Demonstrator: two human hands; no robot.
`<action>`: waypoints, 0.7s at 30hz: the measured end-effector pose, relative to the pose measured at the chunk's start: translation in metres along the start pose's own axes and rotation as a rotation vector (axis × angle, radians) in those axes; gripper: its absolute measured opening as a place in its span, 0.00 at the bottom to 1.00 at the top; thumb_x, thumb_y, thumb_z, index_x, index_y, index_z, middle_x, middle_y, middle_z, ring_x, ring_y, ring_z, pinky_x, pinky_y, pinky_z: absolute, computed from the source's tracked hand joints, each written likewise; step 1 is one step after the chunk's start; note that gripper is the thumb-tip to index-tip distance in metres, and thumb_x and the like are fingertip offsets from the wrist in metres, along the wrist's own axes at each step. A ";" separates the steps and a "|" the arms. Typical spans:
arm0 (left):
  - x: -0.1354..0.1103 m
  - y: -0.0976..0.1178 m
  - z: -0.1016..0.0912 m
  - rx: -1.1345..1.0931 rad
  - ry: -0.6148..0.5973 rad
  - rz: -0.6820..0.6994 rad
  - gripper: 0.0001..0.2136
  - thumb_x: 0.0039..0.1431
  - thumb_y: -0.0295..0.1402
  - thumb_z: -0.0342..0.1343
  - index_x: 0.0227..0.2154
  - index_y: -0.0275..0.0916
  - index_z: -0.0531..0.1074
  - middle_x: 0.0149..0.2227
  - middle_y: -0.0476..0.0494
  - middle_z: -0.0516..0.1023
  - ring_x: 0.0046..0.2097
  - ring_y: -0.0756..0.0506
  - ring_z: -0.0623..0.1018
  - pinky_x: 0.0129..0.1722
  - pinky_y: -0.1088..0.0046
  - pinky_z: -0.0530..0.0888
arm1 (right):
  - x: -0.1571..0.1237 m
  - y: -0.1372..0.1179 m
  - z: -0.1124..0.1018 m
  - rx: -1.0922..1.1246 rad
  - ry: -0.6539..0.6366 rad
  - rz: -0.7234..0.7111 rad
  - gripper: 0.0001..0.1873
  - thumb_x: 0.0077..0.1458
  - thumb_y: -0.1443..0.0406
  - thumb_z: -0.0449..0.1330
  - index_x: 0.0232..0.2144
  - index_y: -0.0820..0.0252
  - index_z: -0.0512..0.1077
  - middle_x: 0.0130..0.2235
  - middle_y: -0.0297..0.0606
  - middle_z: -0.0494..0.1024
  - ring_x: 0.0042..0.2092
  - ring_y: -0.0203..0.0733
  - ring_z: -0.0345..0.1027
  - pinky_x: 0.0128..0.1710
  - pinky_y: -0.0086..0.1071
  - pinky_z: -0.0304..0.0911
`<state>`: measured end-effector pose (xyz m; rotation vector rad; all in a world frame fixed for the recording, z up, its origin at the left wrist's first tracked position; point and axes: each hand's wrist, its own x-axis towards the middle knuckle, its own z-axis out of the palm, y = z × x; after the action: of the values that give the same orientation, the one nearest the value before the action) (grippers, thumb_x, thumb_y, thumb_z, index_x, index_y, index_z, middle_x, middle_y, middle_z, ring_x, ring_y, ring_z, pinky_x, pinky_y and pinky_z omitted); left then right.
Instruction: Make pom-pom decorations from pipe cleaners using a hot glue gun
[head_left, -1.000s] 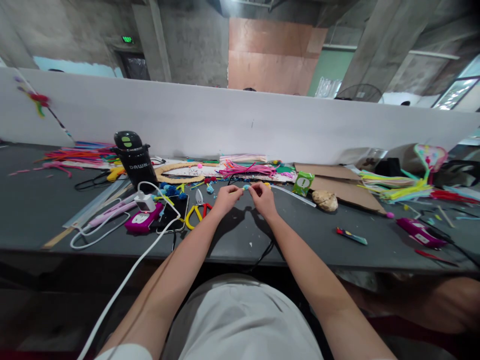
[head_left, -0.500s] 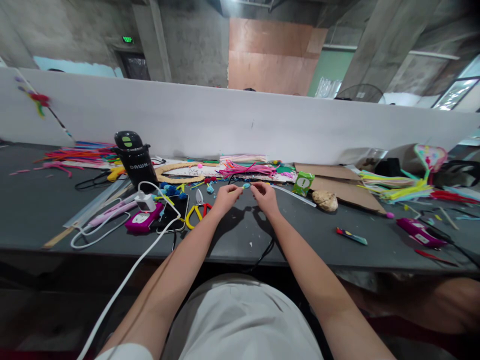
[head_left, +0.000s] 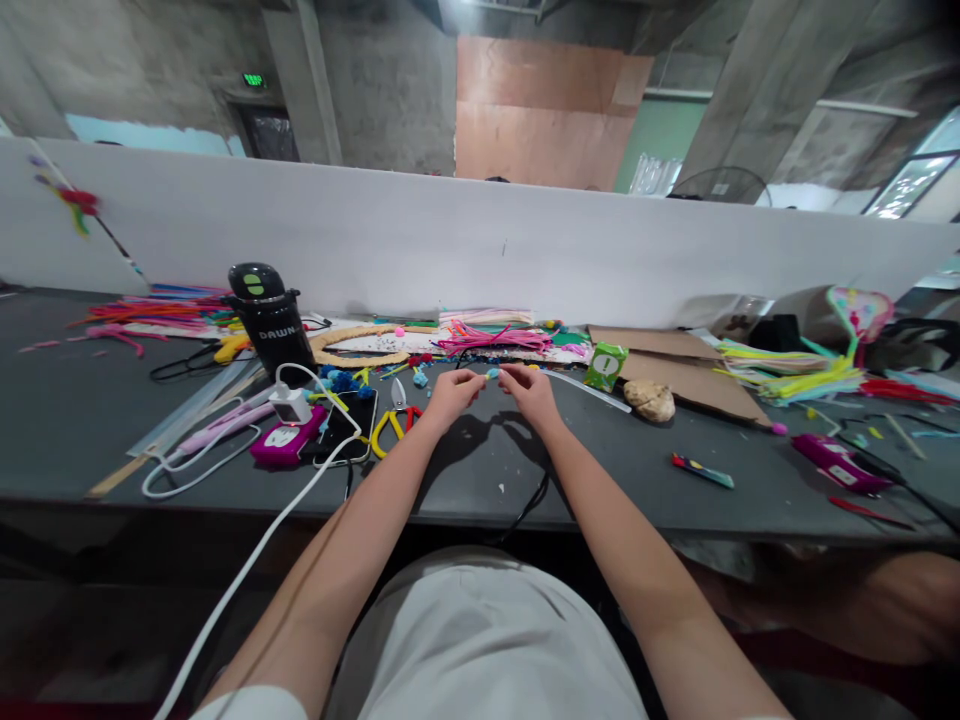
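Fingers of the left hand [head_left: 453, 394] pinch a small blue bit [head_left: 492, 373] over the table [head_left: 630, 480]. The right hand [head_left: 531, 394] has its fingertips at the other side; I cannot tell if they grip it. Pliers [head_left: 399, 409] lie near the left hand.

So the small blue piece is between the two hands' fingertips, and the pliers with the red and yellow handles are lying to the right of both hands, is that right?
Not quite: the pliers with the red and yellow handles are lying to the left of both hands, as the head view shows. The small blue piece is between the two hands' fingertips.
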<state>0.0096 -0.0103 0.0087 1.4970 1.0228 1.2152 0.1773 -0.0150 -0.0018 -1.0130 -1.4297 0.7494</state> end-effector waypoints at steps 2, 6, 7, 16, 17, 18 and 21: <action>0.000 -0.001 0.000 0.006 -0.012 -0.001 0.15 0.47 0.44 0.60 0.22 0.35 0.72 0.18 0.52 0.64 0.20 0.54 0.61 0.21 0.77 0.58 | 0.000 0.000 0.000 0.002 0.003 0.000 0.20 0.49 0.51 0.63 0.38 0.59 0.77 0.32 0.41 0.80 0.35 0.45 0.74 0.37 0.39 0.71; 0.001 -0.003 0.000 0.022 -0.024 -0.005 0.16 0.47 0.45 0.60 0.22 0.35 0.72 0.18 0.52 0.65 0.20 0.54 0.62 0.21 0.77 0.58 | 0.000 -0.001 0.000 0.006 0.003 -0.005 0.20 0.48 0.50 0.63 0.37 0.59 0.77 0.31 0.41 0.79 0.33 0.44 0.73 0.37 0.39 0.71; 0.001 -0.003 0.000 0.021 -0.026 -0.004 0.16 0.47 0.46 0.60 0.22 0.35 0.72 0.18 0.52 0.65 0.20 0.54 0.62 0.21 0.77 0.58 | 0.000 -0.001 0.000 0.007 0.002 -0.007 0.21 0.48 0.50 0.63 0.36 0.59 0.77 0.31 0.41 0.79 0.33 0.44 0.73 0.37 0.39 0.70; 0.002 -0.003 0.000 0.023 -0.017 -0.010 0.16 0.48 0.45 0.60 0.23 0.35 0.73 0.18 0.52 0.65 0.20 0.54 0.62 0.21 0.77 0.58 | 0.000 -0.004 -0.001 0.016 0.001 0.008 0.19 0.48 0.52 0.63 0.36 0.60 0.77 0.28 0.39 0.79 0.31 0.43 0.72 0.36 0.38 0.69; 0.002 -0.003 -0.001 0.022 -0.016 -0.010 0.16 0.48 0.46 0.60 0.23 0.35 0.73 0.18 0.52 0.65 0.20 0.54 0.62 0.21 0.77 0.58 | 0.000 -0.004 -0.002 0.012 -0.001 0.007 0.19 0.47 0.53 0.63 0.36 0.60 0.77 0.29 0.39 0.79 0.32 0.43 0.73 0.36 0.38 0.69; 0.002 -0.003 -0.001 0.021 -0.018 -0.007 0.16 0.48 0.46 0.60 0.23 0.35 0.73 0.18 0.52 0.65 0.20 0.54 0.62 0.21 0.77 0.58 | 0.000 -0.004 -0.002 0.004 -0.004 0.004 0.19 0.47 0.53 0.64 0.36 0.60 0.77 0.29 0.40 0.79 0.32 0.44 0.73 0.36 0.38 0.69; 0.002 -0.004 -0.001 0.027 -0.023 0.004 0.16 0.48 0.46 0.60 0.23 0.35 0.73 0.18 0.52 0.65 0.20 0.54 0.62 0.21 0.77 0.58 | 0.000 -0.004 -0.002 -0.025 -0.002 -0.006 0.19 0.45 0.53 0.65 0.36 0.60 0.78 0.32 0.41 0.80 0.34 0.44 0.74 0.38 0.38 0.69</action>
<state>0.0090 -0.0073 0.0057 1.5314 1.0254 1.1885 0.1787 -0.0173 0.0024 -1.0269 -1.4466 0.7297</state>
